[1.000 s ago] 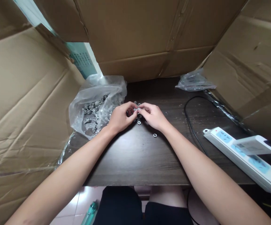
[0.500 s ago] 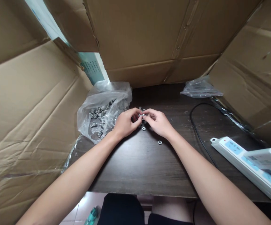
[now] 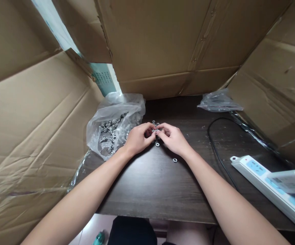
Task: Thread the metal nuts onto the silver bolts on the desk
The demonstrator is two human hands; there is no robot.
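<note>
My left hand pinches a small silvery bolt between thumb and fingertips. Against the bolt's right end, my right hand is closed in a pinch on a nut, mostly covered by the fingers now. Both hands meet just above the dark tabletop. Several loose hex nuts lie around and partly beneath the fingers, one nut just below them and another nut nearer my right wrist. Left of my left hand, a clear plastic bag lies open with many metal bolts inside.
Cardboard walls enclose the dark wooden table on the left, back and right. A white power strip with a plug lies at the right, near a black cable. Another clear bag rests at the back right.
The whole view has shifted slightly, so things sit a little lower. Both hands keep their pinch; the right fingers now cover more of the nut.
</note>
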